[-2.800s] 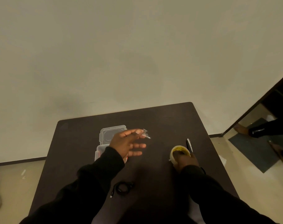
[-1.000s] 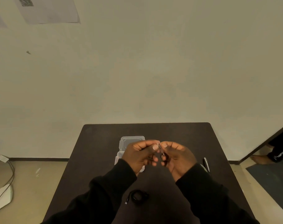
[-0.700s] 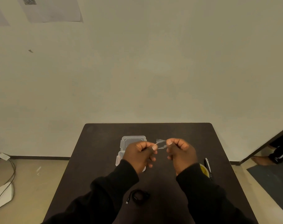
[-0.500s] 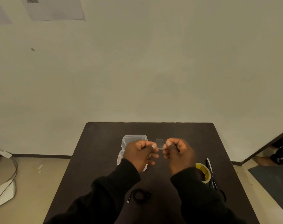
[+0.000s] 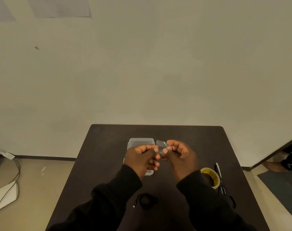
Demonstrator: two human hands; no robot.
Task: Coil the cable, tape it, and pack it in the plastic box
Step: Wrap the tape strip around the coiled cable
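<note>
A short strip of clear tape (image 5: 161,145) is pinched between my left hand (image 5: 142,158) and my right hand (image 5: 178,155), held above the dark table (image 5: 107,147). The black cable (image 5: 146,200) lies coiled on the table near me, between my forearms, with one plug end sticking out to the left. The clear plastic box (image 5: 150,172) sits behind my left hand, mostly hidden by it, with its lid (image 5: 141,142) beyond it. A yellow-cored tape roll (image 5: 210,177) rests on the table by my right forearm.
Scissors (image 5: 223,189) and a pen (image 5: 218,169) lie right of the tape roll near the table's right edge. A wall stands just past the table. A cord and a white object (image 5: 5,195) lie on the floor at left. Another person's foot (image 5: 273,166) shows at right.
My right hand left the tape roll and met the left hand at the strip. Both hands now hold the strip, a little closer together than half a second ago.
</note>
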